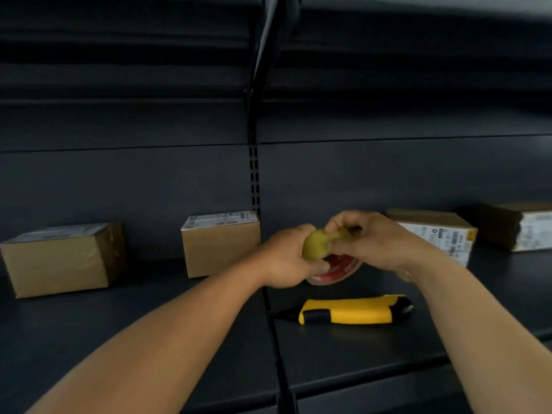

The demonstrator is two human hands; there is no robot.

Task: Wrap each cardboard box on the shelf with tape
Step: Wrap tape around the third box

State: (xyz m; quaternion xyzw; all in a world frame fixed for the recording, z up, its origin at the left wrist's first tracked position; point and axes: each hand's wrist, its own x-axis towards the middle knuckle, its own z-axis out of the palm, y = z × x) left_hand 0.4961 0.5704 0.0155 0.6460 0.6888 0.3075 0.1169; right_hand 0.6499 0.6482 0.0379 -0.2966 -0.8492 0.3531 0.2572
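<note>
Freeing the tape end: left hand (286,258) gripping the tape roll (316,248) above the shelf (149,324), right hand (370,237) pinching its loose end. Next, probably, drawing a strip toward the nearest cardboard box (221,246).

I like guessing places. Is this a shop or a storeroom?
Probably a storeroom or packing area: dark metal shelves hold labelled cardboard boxes, with a yellow cutter nearby, and both hands work a tape roll.

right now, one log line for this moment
left hand: holds tape roll | right hand: pinches tape end | knife: on shelf | boxes: waiting
</note>
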